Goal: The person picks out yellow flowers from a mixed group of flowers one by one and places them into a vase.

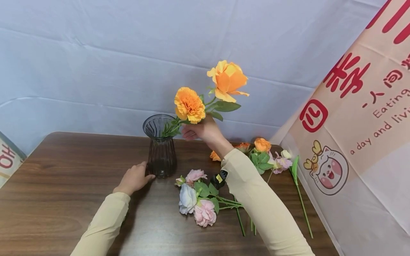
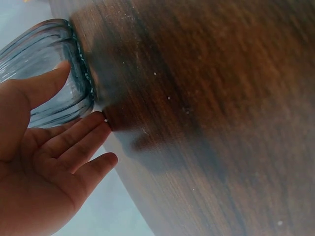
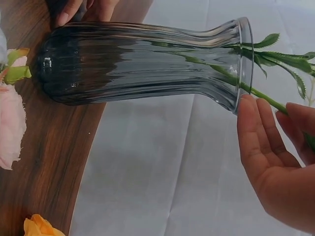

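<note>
A ribbed smoky glass vase (image 1: 162, 156) with a flared rim stands upright on the table. My left hand (image 1: 135, 179) is at its base, fingers straight, with the thumb (image 2: 49, 87) passing in front of the glass in the left wrist view. Beside the rim, my right hand (image 1: 205, 132) pinches the green stem (image 3: 270, 102) of an orange rose (image 1: 229, 81); the stem runs down inside the glass. An orange carnation (image 1: 189, 105) leans over the rim toward the right hand, its narrow leaves (image 3: 285, 61) at the vase mouth.
Pink and pale-blue flowers (image 1: 188, 199) lie on the table (image 1: 64, 199) right of the vase. Under and beyond the right forearm lie orange flowers (image 1: 262, 145), lilac blooms (image 1: 282, 163) and a white bud on a long stem (image 1: 302, 199). A pale cloth (image 1: 96, 71) hangs behind, a printed banner (image 1: 355, 135) at right.
</note>
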The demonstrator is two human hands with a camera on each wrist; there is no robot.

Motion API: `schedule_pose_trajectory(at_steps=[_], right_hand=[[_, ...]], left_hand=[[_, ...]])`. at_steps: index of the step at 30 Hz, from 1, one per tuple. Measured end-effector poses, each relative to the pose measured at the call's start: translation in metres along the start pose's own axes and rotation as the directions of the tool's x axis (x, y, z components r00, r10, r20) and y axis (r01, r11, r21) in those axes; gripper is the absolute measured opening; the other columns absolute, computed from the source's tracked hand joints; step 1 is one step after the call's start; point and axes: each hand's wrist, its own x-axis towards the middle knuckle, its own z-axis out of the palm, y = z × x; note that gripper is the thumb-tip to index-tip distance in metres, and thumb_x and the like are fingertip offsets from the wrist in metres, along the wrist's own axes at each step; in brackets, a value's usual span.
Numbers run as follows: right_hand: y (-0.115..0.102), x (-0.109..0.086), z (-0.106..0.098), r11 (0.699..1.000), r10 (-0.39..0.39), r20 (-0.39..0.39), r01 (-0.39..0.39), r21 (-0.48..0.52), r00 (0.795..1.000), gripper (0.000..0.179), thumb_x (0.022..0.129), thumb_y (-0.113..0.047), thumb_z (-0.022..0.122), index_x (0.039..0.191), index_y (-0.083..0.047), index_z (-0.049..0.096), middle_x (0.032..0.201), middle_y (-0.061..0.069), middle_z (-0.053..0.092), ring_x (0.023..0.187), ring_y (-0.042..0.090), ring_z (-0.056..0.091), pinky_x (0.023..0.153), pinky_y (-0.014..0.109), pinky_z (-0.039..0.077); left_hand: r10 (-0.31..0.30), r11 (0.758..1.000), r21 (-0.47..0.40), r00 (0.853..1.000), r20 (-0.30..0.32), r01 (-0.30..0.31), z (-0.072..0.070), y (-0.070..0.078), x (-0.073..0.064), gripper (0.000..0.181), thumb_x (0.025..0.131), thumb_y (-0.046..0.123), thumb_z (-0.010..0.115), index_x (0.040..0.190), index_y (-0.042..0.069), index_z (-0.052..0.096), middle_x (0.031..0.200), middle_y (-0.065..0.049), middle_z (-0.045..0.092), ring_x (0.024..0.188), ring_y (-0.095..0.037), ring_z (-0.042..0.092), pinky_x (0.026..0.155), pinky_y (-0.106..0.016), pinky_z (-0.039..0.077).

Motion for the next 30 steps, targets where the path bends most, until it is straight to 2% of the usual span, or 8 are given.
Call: schedule_pose_trajectory(at_steps=[4,10,16,18,20,26,30], right_hand=[[0.001,0.002,0.003,0.998,0.039,0.005,-0.038,-0.048,0.999,0.027,0.086,0.001,0.059,0.112,0.007,0.054,0.076,0.017,0.063,0.065,0.026,0.065,0.072,0.047,0.054],[0.006,0.003,0.003,0.993,0.079,0.012,-0.078,-0.084,0.997,0.023,0.088,-0.005,0.058,0.108,0.008,0.056,0.077,0.018,0.064,0.070,0.031,0.065,0.069,0.042,0.055],[0.008,0.001,-0.001,0.992,0.077,0.032,-0.074,-0.100,0.996,0.024,0.090,-0.008,0.058,0.105,0.011,0.059,0.090,0.031,0.062,0.075,0.036,0.064,0.070,0.043,0.055],[0.008,0.000,-0.003,0.991,0.076,0.044,-0.070,-0.115,0.996,0.025,0.090,-0.008,0.057,0.105,0.012,0.059,0.093,0.033,0.060,0.072,0.033,0.065,0.068,0.040,0.056],[0.008,-0.001,-0.005,0.990,0.076,0.052,-0.069,-0.123,0.996,0.025,0.090,-0.007,0.056,0.106,0.012,0.058,0.093,0.033,0.060,0.070,0.029,0.065,0.068,0.039,0.056],[0.007,-0.003,-0.011,0.983,0.097,0.059,-0.086,-0.159,0.994,0.024,0.090,-0.006,0.055,0.105,0.013,0.057,0.095,0.032,0.060,0.081,0.038,0.063,0.073,0.044,0.054],[0.008,-0.007,-0.017,0.974,0.119,0.061,-0.105,-0.199,0.991,0.022,0.090,-0.005,0.055,0.105,0.010,0.059,0.092,0.026,0.063,0.082,0.036,0.064,0.072,0.041,0.055]], left_hand=[[-0.002,1.000,-0.002,1.000,0.002,0.002,-0.001,0.001,-0.001,0.062,0.087,0.025,0.063,0.125,-0.019,0.040,0.115,-0.036,0.051,0.101,-0.048,0.052,0.082,-0.055,0.045],[-0.008,1.000,-0.006,1.000,0.008,0.008,-0.002,0.003,-0.001,0.061,0.087,0.025,0.063,0.124,-0.018,0.041,0.115,-0.035,0.051,0.100,-0.048,0.053,0.081,-0.055,0.046],[-0.018,1.000,-0.006,1.000,0.018,0.018,-0.004,0.004,-0.003,0.061,0.087,0.024,0.063,0.125,-0.018,0.040,0.116,-0.036,0.050,0.101,-0.048,0.052,0.082,-0.055,0.045],[-0.020,1.000,-0.006,1.000,0.020,0.020,-0.004,0.004,-0.003,0.061,0.087,0.024,0.063,0.125,-0.018,0.040,0.117,-0.036,0.050,0.101,-0.047,0.052,0.082,-0.054,0.046],[-0.022,1.000,-0.007,1.000,0.020,0.022,-0.003,0.005,-0.003,0.061,0.087,0.023,0.063,0.125,-0.018,0.040,0.117,-0.036,0.050,0.101,-0.047,0.052,0.082,-0.054,0.046],[-0.023,1.000,-0.007,1.000,0.019,0.023,-0.003,0.004,-0.002,0.061,0.087,0.024,0.062,0.125,-0.018,0.040,0.117,-0.036,0.050,0.101,-0.047,0.052,0.082,-0.054,0.045],[-0.020,1.000,-0.009,1.000,0.019,0.020,-0.003,0.005,-0.001,0.062,0.087,0.024,0.062,0.125,-0.019,0.039,0.117,-0.036,0.049,0.102,-0.048,0.051,0.083,-0.055,0.045]])
